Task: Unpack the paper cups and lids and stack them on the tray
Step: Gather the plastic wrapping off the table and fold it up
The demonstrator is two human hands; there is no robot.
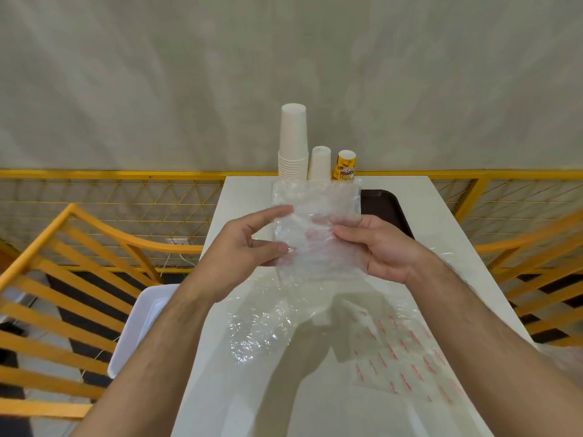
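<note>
Left hand (pixel 249 247): I am pinching the left edge of a clear plastic bag (pixel 315 228), thumb in front, forefinger reaching across the top of the film.
Right hand (pixel 378 247): I am gripping the bag's right edge, fingers curled onto the film.
Bag: thin, crinkled, glossy, roughly rectangular; I am holding it upright above the table (pixel 246 197). What is inside I cannot tell (the creases are blurring everything behind them).
Tall cup stack (pixel 293 143): white paper cups, nested upside down, ribbed with rims at the base, standing at the table's far edge.
Short cup stack (pixel 319 164): white, smooth, tapering, just beside the tall one.
Printed cup (pixel 344 165): yellow with brown lettering, inverted, just right of the short stack.
Tray (pixel 385 209): dark brown, rounded corner, lying behind my right hand; the bag is hiding much of it.
Loose wrap (pixel 262 329): clear, wrinkled film lying flat under my wrists.
Printed bag (pixel 407 357): flat, translucent, red markings, on the near right of the table.
Table: white, smooth, matt.
Surroundings: yellow slatted chairs (pixel 63 294) on both sides, a yellow mesh railing (pixel 126 200) behind, a white chair seat (pixel 142 326) at the left.
</note>
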